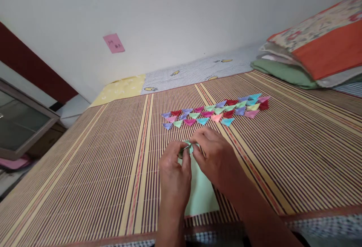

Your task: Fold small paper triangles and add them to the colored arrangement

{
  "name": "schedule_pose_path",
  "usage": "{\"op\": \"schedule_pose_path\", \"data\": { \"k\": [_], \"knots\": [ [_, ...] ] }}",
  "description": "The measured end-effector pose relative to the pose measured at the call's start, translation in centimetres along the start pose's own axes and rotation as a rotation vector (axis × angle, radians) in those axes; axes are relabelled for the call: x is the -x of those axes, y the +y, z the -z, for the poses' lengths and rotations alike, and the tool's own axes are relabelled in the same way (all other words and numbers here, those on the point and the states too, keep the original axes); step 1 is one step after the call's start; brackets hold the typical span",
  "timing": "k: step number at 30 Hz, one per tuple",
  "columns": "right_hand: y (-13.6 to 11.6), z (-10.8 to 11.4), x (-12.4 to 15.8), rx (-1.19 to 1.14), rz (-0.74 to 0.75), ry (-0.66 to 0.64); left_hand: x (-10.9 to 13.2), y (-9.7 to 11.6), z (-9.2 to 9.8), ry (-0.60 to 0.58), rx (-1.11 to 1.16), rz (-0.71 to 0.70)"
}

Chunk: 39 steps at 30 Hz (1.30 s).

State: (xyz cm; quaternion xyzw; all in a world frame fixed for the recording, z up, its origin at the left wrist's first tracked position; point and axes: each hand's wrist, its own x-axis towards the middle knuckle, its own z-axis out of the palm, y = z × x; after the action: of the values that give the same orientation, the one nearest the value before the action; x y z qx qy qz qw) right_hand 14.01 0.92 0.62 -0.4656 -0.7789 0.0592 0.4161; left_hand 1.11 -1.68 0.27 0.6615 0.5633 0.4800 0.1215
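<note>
My left hand [174,173] and my right hand [216,156] meet over a striped bamboo mat [85,171], both pinched on a small folded piece of light green paper [189,147]. Under my hands lies a flat light green paper sheet [200,194]. Just beyond my fingers, several small folded paper triangles [216,112] in purple, pink, red, green and blue lie in rows on the mat.
A stack of folded bedding and a pillow [316,51] sits at the far right. A white wall with a pink note [113,43] runs behind the bed. A grey-framed glass panel [19,122] stands at the left, past the mat's edge.
</note>
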Motion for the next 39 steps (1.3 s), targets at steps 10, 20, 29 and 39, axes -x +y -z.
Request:
{"op": "schedule_pose_path", "data": {
  "k": [10,20,29,39],
  "knots": [
    [-0.4,-0.1,0.8,0.15,-0.061,-0.147,0.1,0.0,-0.5,-0.007,-0.013,-0.032],
    [0.5,0.3,0.3,0.236,-0.054,-0.104,-0.5,0.0,0.6,-0.038,0.531,0.298],
    [-0.4,-0.4,0.4,0.163,-0.061,-0.151,-0.5,-0.2,-1.9,-0.01,1.335,0.85],
    [-0.5,-1.4,0.1,0.119,0.004,-0.146,-1.2,-0.1,-2.2,0.04,1.602,1.146]
  ]
}}
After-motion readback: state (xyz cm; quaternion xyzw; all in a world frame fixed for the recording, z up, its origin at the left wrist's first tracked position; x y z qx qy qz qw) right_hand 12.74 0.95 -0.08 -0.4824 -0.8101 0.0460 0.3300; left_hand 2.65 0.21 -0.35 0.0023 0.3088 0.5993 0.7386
